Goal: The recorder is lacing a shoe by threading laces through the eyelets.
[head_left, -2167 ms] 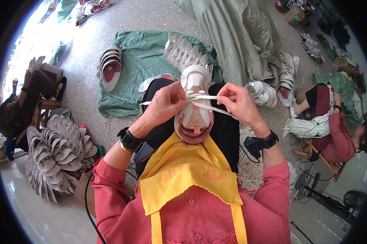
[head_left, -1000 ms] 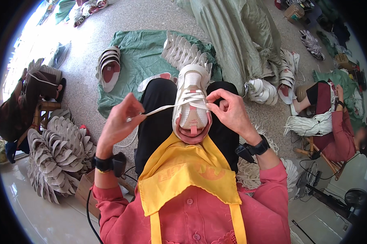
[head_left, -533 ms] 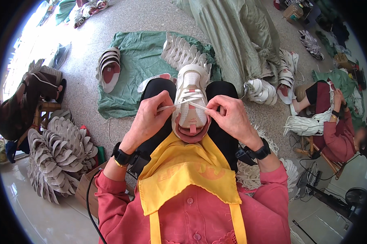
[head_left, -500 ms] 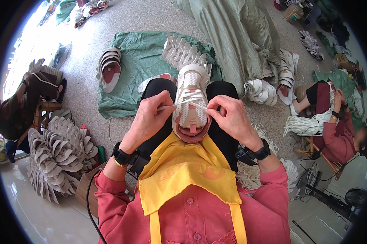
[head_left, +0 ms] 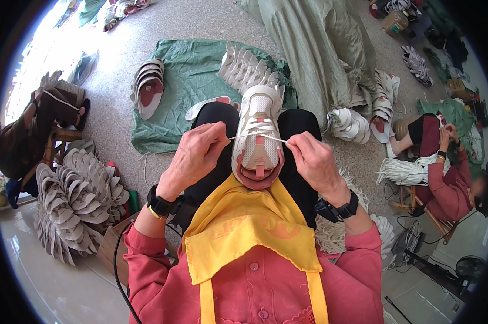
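Between my knees rests a white and beige shoe upper [head_left: 259,105] with a pink collar and tongue tab. A white shoelace [head_left: 261,127] runs through its upper eyelets, and the two ends cross over the tongue. My left hand [head_left: 203,151] pinches one lace end just left of the shoe. On the other side, my right hand [head_left: 313,159] is closed on the other end. Both lengths are drawn out straight and look taut. A yellow apron [head_left: 249,227] covers my lap below the shoe's heel.
Ahead, a green sheet [head_left: 173,108] carries stacked uppers [head_left: 148,89] and a row of others. Left stands a big pile of beige shoe pieces [head_left: 76,208]. A large sack [head_left: 319,59] lies ahead right. White lace bundles [head_left: 408,170] lie near a seated co-worker [head_left: 449,183] at right.
My hands have moved apart, left and right, pulling the lace ends longer and straighter across the shoe. The co-worker's hands have shifted slightly.
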Motion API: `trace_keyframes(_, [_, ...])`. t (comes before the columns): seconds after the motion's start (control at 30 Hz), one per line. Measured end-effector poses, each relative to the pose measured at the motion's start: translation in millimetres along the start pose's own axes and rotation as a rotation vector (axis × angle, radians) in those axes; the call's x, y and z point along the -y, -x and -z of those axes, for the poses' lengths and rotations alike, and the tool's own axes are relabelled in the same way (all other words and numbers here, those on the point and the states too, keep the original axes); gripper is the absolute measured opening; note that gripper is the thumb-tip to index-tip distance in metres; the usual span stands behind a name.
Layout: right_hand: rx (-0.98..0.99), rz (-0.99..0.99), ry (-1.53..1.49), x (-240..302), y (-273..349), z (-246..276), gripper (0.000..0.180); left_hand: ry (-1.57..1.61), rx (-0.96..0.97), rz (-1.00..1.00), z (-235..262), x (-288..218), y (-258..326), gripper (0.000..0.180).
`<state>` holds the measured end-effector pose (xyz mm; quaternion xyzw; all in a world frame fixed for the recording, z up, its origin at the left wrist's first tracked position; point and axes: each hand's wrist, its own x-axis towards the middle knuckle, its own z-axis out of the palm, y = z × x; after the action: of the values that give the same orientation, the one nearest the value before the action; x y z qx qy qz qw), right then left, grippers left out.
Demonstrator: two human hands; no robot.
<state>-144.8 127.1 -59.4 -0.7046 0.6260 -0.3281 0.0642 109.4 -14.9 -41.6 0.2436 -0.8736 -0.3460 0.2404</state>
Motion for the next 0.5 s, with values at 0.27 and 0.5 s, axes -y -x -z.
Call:
trace_keyframes(0.27, [0.029,-0.045,-0.08,1.3,-10.3,0.3,0.012,0.005,-0.091,-0.02,-3.3,1.7,-21.1,0.019])
trace_keyframes(0.5, [0.05,0.117,0.1,-7.6,-17.4,-4.0,0.012,0.022,-0.091,0.005,-4.6,1.8,-21.2,0.019])
